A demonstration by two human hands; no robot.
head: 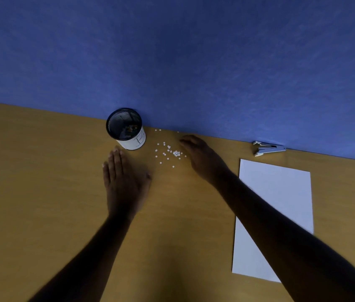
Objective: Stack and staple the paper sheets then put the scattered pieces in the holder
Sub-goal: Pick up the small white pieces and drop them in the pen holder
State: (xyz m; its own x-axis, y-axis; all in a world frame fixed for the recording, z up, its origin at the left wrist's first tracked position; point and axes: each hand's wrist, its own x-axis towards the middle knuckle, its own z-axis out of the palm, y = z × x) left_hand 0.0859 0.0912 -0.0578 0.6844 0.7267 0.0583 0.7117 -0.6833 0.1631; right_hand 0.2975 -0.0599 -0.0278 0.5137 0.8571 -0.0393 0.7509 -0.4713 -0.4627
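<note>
Several small white paper pieces (169, 152) lie scattered on the wooden desk (41, 182) near the blue wall. Just left of them stands a black mesh holder (126, 129) with a white label on its side and some bits inside. My left hand (124, 179) lies flat and open on the desk below the holder, left of the pieces. My right hand (200, 155) rests on its edge right of the pieces, fingers together and curved toward them, holding nothing. A white stack of paper sheets (281, 192) lies to the right, partly under my right forearm.
A grey stapler (267, 148) lies against the blue wall (172, 51) at the far right, beyond the paper. The wall runs along the desk's far edge right behind the holder and the pieces.
</note>
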